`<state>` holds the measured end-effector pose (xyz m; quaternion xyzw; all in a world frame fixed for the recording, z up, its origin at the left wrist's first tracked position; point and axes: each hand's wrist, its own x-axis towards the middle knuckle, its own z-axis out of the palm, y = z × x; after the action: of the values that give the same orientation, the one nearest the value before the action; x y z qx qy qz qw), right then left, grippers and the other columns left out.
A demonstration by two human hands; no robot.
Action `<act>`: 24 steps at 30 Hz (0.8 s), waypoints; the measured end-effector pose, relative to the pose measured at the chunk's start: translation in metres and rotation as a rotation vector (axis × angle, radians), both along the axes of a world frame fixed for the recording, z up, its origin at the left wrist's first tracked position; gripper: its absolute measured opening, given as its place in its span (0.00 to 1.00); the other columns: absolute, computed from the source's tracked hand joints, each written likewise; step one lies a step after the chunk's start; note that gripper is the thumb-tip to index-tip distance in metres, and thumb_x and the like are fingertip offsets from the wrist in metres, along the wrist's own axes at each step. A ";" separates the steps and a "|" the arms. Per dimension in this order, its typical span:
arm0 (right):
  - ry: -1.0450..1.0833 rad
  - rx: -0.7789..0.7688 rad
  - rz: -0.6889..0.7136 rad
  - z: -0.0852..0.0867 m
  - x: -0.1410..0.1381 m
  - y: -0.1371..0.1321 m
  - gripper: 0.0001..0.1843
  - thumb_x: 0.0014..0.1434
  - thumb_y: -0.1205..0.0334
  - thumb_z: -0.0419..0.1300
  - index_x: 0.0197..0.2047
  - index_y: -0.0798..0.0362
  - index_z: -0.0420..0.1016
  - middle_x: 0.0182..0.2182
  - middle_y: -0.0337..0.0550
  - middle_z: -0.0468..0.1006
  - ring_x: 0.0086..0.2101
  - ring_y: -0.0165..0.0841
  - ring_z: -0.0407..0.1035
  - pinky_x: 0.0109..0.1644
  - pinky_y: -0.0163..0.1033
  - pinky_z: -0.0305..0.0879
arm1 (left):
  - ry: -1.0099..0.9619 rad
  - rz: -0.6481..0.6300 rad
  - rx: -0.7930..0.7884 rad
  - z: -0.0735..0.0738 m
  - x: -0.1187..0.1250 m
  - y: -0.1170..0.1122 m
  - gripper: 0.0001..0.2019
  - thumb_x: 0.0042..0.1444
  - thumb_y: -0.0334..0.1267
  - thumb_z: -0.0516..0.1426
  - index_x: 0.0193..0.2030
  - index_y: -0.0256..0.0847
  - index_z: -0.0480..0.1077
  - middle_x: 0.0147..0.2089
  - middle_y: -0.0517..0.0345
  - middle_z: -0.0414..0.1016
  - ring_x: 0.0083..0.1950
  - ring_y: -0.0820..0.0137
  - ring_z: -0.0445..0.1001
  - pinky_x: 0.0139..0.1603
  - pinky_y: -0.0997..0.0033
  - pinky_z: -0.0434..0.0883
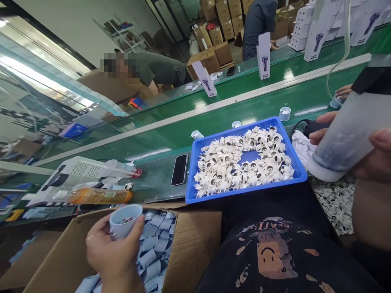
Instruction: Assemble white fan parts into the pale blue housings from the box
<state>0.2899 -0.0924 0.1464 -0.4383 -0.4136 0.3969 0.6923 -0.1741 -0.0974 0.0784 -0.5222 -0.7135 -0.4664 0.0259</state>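
My left hand (114, 254) is closed round a small pale blue cup-shaped part (124, 219), held above an open cardboard box (195, 240) filled with several like parts. At the right edge my right hand (377, 156) grips a translucent frosted bottle (345, 138) with a black top, tilted over the table. Fingertips show at the bottle's far side. A blue tray (191, 179) piled with small white fan-shaped pieces lies between my two hands on the green bench.
A black phone (179, 169) lies left of the tray. An orange drink bottle (97, 196) and a white basket (76, 171) sit at the left. White product boxes (264, 55) stand on the green conveyor. Other people work beyond it, and another hand (343, 91) rests at the right.
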 end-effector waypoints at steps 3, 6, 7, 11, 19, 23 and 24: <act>0.021 0.062 0.086 0.006 -0.012 0.003 0.26 0.31 0.45 0.75 0.31 0.52 0.77 0.27 0.42 0.76 0.24 0.37 0.73 0.23 0.43 0.71 | -0.164 -0.396 0.115 -0.015 0.071 0.002 0.26 0.37 0.45 0.70 0.45 0.44 0.70 0.39 0.60 0.75 0.35 0.66 0.75 0.35 0.66 0.74; 0.083 0.141 0.197 0.009 -0.028 0.004 0.26 0.40 0.47 0.72 0.41 0.50 0.75 0.28 0.38 0.75 0.27 0.34 0.73 0.27 0.40 0.71 | -0.236 -0.985 -0.057 -0.028 0.156 0.009 0.34 0.44 0.48 0.69 0.57 0.44 0.64 0.42 0.54 0.77 0.40 0.65 0.78 0.41 0.65 0.76; 0.109 0.156 0.243 0.009 -0.034 0.004 0.25 0.43 0.47 0.71 0.42 0.48 0.74 0.29 0.37 0.75 0.28 0.33 0.73 0.28 0.39 0.71 | -0.221 -1.132 -0.073 -0.030 0.180 0.012 0.34 0.45 0.51 0.69 0.58 0.44 0.65 0.42 0.52 0.78 0.41 0.63 0.78 0.44 0.64 0.75; 0.208 0.205 0.335 0.009 -0.055 0.001 0.23 0.43 0.45 0.72 0.35 0.51 0.73 0.31 0.37 0.75 0.27 0.31 0.73 0.28 0.37 0.72 | -0.186 -1.429 0.079 -0.025 0.240 0.020 0.27 0.47 0.55 0.66 0.49 0.41 0.72 0.41 0.51 0.79 0.40 0.64 0.77 0.43 0.65 0.75; 0.148 0.259 0.267 0.007 -0.051 -0.007 0.22 0.46 0.45 0.71 0.34 0.53 0.72 0.30 0.39 0.74 0.27 0.30 0.73 0.28 0.35 0.73 | -0.263 -1.456 0.172 -0.011 0.271 0.012 0.21 0.51 0.57 0.63 0.31 0.38 0.70 0.27 0.59 0.71 0.28 0.71 0.71 0.30 0.72 0.70; 0.097 0.195 0.259 0.010 -0.050 -0.010 0.23 0.47 0.44 0.70 0.35 0.52 0.70 0.31 0.39 0.73 0.27 0.29 0.72 0.29 0.36 0.73 | -0.251 -1.418 0.117 -0.010 0.270 0.010 0.21 0.51 0.57 0.61 0.32 0.38 0.71 0.27 0.58 0.72 0.28 0.70 0.71 0.31 0.70 0.71; 0.093 0.166 0.256 0.011 -0.051 -0.010 0.24 0.46 0.42 0.70 0.35 0.52 0.70 0.31 0.39 0.73 0.27 0.30 0.72 0.29 0.37 0.73 | -0.249 -1.409 0.094 -0.009 0.268 0.009 0.21 0.51 0.57 0.61 0.32 0.39 0.71 0.27 0.58 0.72 0.28 0.70 0.71 0.31 0.69 0.71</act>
<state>0.2384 -0.1021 0.1573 -0.3044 -0.4649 0.4664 0.6882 0.0942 -0.0884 0.0690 -0.7999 -0.1834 -0.4587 -0.3407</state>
